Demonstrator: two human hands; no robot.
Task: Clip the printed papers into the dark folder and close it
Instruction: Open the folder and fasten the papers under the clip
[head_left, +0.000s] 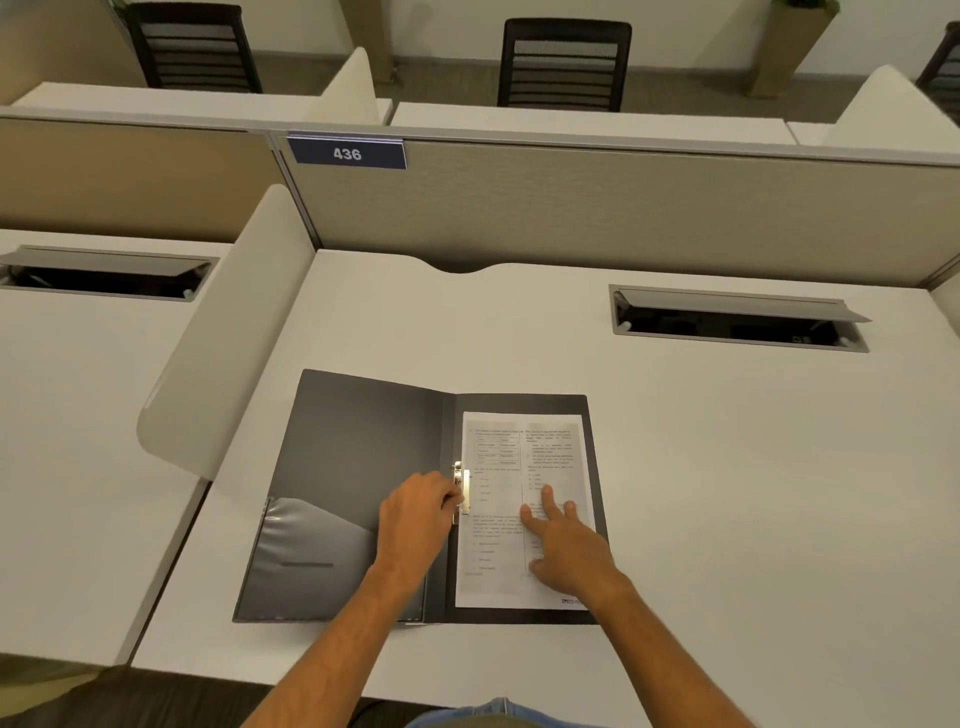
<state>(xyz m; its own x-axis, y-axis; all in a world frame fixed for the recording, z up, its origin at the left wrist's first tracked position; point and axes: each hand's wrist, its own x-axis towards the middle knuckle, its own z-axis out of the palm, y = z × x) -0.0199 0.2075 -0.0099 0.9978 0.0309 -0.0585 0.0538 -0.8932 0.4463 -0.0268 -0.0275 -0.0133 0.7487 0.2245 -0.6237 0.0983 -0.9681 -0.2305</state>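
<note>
The dark folder (353, 457) lies open on the white desk, its left flap with a clear pocket at the bottom. The printed papers (498, 540) rest on the right half, left edge against the spine. A metal clip (461, 491) sits at the spine beside the papers' left edge. My left hand (415, 519) has its fingers curled on the clip. My right hand (563, 545) lies flat on the papers, fingers spread, pressing them down.
The white desk (675, 467) has an open cable hatch (737, 319) at the back right. A cream side divider (228, 332) stands to the left and a beige partition with a "436" sign (347, 153) behind. Chairs stand beyond it.
</note>
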